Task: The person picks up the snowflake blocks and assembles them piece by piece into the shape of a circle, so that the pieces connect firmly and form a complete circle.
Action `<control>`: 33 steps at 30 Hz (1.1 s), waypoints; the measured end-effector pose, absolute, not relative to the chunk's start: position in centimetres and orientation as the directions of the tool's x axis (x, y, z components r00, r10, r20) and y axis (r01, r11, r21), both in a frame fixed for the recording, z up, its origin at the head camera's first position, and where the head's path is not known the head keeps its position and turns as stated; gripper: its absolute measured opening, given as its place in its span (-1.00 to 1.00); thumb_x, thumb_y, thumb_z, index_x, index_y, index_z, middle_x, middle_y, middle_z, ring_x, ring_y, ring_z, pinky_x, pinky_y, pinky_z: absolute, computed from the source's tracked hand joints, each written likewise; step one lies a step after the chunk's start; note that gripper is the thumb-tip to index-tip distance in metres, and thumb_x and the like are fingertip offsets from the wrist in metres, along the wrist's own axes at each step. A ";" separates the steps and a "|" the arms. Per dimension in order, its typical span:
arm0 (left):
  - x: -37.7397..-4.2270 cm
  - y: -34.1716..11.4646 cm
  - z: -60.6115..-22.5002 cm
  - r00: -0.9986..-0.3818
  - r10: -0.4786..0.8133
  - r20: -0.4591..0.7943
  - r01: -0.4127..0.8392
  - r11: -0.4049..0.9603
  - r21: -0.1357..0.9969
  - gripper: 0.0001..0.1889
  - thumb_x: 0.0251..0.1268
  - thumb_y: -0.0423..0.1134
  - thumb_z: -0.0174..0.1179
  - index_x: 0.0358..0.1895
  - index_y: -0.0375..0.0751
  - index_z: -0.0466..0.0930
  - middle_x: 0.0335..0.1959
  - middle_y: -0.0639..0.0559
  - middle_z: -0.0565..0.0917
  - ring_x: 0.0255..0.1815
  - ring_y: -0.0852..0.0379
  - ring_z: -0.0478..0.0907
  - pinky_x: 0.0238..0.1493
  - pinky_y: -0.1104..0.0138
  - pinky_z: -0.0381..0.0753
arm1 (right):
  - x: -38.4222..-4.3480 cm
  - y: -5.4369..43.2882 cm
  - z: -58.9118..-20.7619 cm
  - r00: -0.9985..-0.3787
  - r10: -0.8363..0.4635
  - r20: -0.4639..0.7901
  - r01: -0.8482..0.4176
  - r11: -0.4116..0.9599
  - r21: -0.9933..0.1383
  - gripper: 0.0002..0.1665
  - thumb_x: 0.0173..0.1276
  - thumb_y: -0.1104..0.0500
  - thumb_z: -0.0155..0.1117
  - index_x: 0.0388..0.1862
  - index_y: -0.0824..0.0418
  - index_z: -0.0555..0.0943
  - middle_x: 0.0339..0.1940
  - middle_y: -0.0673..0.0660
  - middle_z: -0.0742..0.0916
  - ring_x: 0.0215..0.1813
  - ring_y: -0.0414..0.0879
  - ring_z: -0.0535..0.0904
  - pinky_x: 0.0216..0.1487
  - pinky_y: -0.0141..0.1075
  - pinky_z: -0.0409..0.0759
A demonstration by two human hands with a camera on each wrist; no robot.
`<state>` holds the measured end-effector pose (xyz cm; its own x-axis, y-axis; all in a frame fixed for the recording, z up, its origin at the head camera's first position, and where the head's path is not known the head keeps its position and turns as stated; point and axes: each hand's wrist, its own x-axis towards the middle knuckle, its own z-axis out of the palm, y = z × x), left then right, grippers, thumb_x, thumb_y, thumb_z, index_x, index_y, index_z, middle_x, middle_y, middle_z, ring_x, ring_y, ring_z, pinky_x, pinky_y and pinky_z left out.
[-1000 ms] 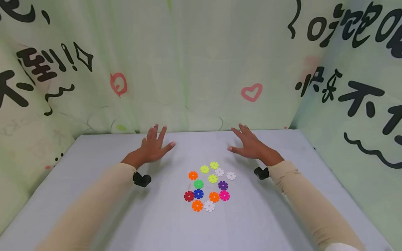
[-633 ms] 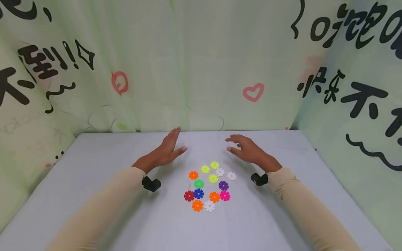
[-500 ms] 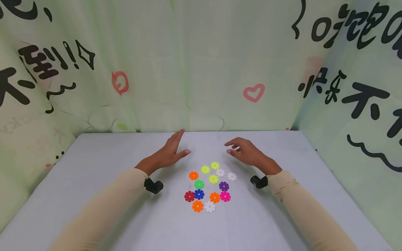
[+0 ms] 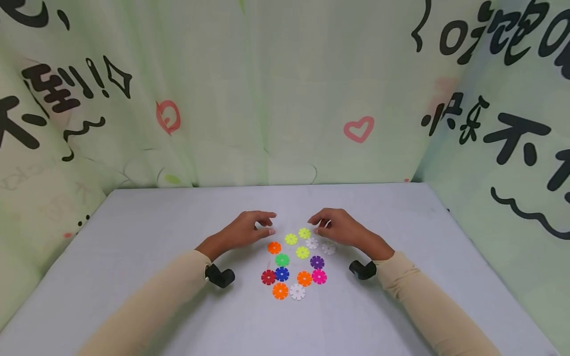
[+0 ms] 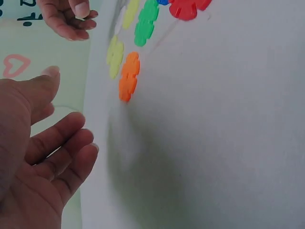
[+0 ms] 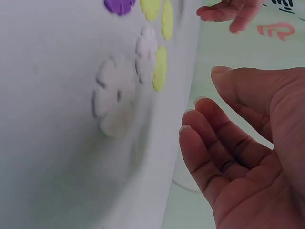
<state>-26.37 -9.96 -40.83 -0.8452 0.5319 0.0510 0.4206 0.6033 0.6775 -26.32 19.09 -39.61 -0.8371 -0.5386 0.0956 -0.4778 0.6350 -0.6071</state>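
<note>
Discs, notched and brightly coloured, lie flat on a white-covered table (image 4: 240, 326) in a loose cluster between and on the person's side of both hands. Fourteen are counted in the head view. All are round, so no long axis sets a direction of grip; only the rim notches break the outline.

Left hand (image 4: 242, 230): fingers loosely bent, thumb apart from them, nothing held. Nearest to it is the upper orange disc (image 4: 274, 247), just beside the thumb tip on the person's side. The left wrist view shows a gap between fingers and disc.

Right hand (image 4: 342, 227): fingers curved, thumb parted from the fingertips, nothing held. Its thumb tip is near the farthest yellow disc (image 4: 305, 233) and the inner white disc (image 4: 312, 243); the outer white disc (image 4: 328, 247) lies below the palm side. The right wrist view shows no contact.

Governing relation: the far yellow disc sits between the two hands, closer to the right; the upper orange disc is closer to the left. Exact height of either hand above the cloth cannot be told.
</note>
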 end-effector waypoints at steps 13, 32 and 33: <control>-25.3 -8.2 -41.7 -0.871 0.490 -0.034 0.300 0.586 0.753 -0.71 0.25 -0.40 0.25 0.04 -0.27 0.67 -0.19 0.06 0.67 -0.17 0.10 0.54 -0.24 0.37 0.60 | -25.4 18.6 -40.9 -0.862 -0.505 -0.039 -0.372 0.684 -0.628 -0.68 0.26 0.38 0.25 0.01 0.24 0.66 -0.14 0.02 0.67 -0.16 -0.08 0.50 -0.20 -0.30 0.57; -24.0 -7.8 -42.8 -0.871 0.488 -0.053 0.344 0.683 0.644 -0.64 0.20 -0.34 0.36 0.08 -0.33 0.65 -0.20 0.04 0.52 -0.13 0.10 0.45 -0.13 0.34 0.53 | -25.0 17.7 -40.8 -0.860 -0.502 -0.090 -0.379 0.747 -0.546 -0.69 0.18 0.33 0.45 -0.08 0.26 0.62 -0.34 0.03 0.52 -0.27 -0.08 0.43 -0.21 -0.29 0.53; -24.0 -7.8 -42.8 -0.867 0.495 -0.049 0.357 0.689 0.631 -0.64 0.20 -0.33 0.36 0.07 -0.33 0.65 -0.20 0.03 0.52 -0.14 0.10 0.45 -0.13 0.34 0.53 | -25.0 17.7 -40.8 -0.862 -0.498 -0.089 -0.372 0.744 -0.555 -0.69 0.18 0.33 0.45 -0.09 0.25 0.61 -0.35 0.03 0.53 -0.26 -0.08 0.43 -0.20 -0.29 0.53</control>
<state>-24.01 -7.79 -42.76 -0.8675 0.4950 -0.0490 0.3574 0.6887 0.6309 -24.99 17.74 -40.81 -0.8623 -0.4984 -0.0892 -0.3724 0.7437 -0.5552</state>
